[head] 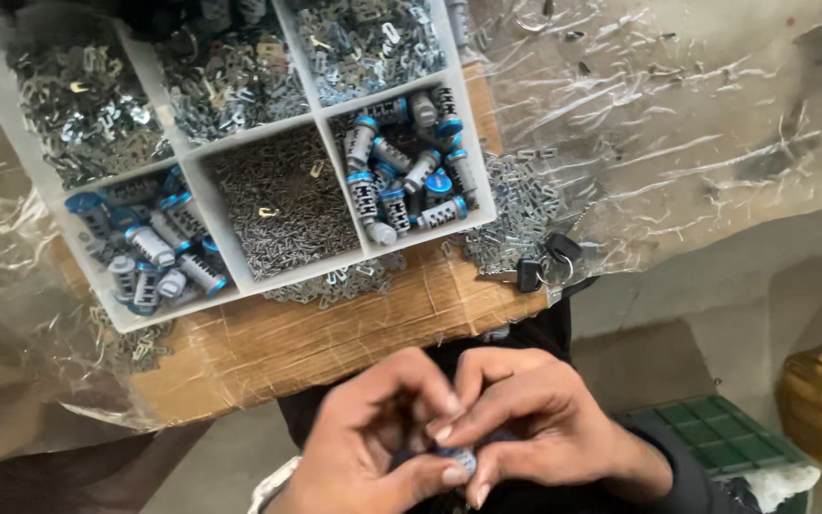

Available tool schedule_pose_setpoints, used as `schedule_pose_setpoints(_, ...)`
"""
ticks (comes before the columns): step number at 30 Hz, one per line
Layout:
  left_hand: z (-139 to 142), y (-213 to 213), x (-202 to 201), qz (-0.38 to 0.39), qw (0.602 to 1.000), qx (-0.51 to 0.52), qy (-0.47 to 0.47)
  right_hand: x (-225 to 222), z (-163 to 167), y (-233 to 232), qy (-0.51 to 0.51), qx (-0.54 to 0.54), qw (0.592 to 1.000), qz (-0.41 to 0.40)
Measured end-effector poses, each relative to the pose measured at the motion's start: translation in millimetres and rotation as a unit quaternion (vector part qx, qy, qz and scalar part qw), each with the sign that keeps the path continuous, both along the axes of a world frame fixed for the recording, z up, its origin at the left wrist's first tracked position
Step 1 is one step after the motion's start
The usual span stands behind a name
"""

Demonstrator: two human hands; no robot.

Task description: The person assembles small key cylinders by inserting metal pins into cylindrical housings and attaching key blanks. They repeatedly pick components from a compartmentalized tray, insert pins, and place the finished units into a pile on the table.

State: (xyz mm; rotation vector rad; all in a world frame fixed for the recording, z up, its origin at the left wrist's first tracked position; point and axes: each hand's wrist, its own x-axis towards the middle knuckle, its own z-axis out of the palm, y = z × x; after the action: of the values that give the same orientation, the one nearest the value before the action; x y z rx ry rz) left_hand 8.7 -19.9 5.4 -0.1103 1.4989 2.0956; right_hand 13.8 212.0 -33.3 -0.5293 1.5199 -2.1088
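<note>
Both hands, left hand (368,447) and right hand (525,428), pinch a small blue-capped lock cylinder (459,461) below the board's (316,333) near edge. Probably fitting a small part: steady grip, cylinder mostly hidden.

A small assembly workshop: divided parts tray (240,133) of lock cylinders (401,171) and metal clips (283,200) on plastic-wrapped board (335,333).

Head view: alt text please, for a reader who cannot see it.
Two bare hands, left hand and right hand, pinch a small blue-capped lock cylinder together. Above, a white compartment tray on plastic-wrapped cardboard holds cylinders and tiny metal parts; keys lie beside it.
</note>
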Motion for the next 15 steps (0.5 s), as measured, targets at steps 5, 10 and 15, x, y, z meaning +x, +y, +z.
schedule_pose_setpoints(5, 8.1, 26.3, -28.9, 0.007, 0.86, -0.371, 0.35, 15.3, -3.7, 8.7, -0.217, -0.069, 0.955, -0.19)
schedule_pose_setpoints(10, 6.0, 36.9, -48.4, -0.082, 0.692, -0.58, 0.421, 19.9, -2.7, 14.1, -0.213, -0.068, 0.95, -0.219)
schedule_pose_setpoints(15, -6.2, -1.5, -29.1, -0.07, 0.784, -0.401, 0.468, 15.8, -3.5, 3.4, -0.228, -0.054, 0.952, -0.199)
